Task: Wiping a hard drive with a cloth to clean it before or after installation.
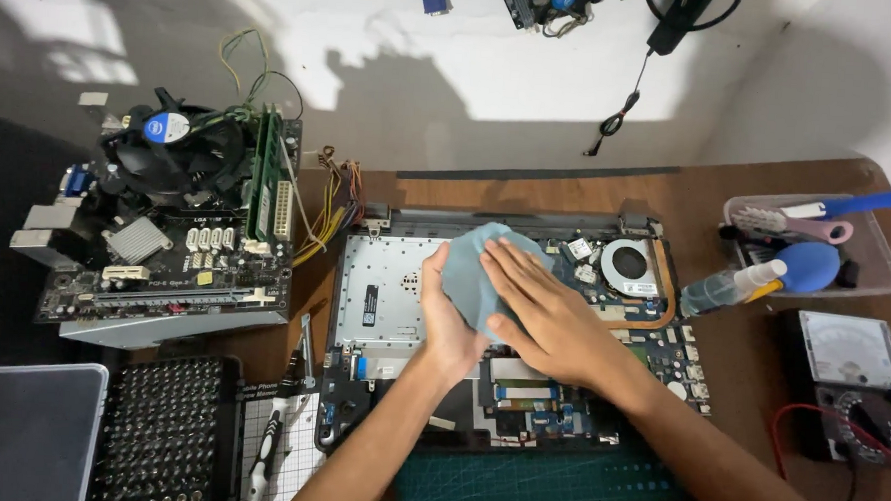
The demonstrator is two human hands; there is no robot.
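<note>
Hands: the left hand (pixel 450 316) and the right hand (pixel 553 320) met over an opened laptop chassis (pixel 388 308), both on a blue-grey cloth (pixel 475 272).
Left fingers: curled around the cloth's left edge, thumb up along its side, gripping it.
Right fingers: laid flat and close together across the cloth's top, pressing it down rather than pinching.
Cloth: bunched over the chassis's upper middle, between the bare metal plate on the left and the cooling fan (pixel 629 266) on the right, near the fan but apart from it.
Chassis edges: its back edge ran close to the wall; its front edge met a green cutting mat (pixel 535 485).
Left flank: a desktop motherboard (pixel 170 259) with a cooler stood just beside the chassis, its loose wires reaching the hinge corner; a screwdriver (pixel 269 443) and a bit case (pixel 162 434) lay below it.
Right flank: a clear tray (pixel 881 260) of brushes and a blue blower, with a spray bottle (pixel 729 285) lying against it, sat near the chassis; an analogue multimeter (pixel 851 373) stood by the table's (pixel 738 193) edge.
Open room: a strip of bare wood remained between chassis and multimeter.
</note>
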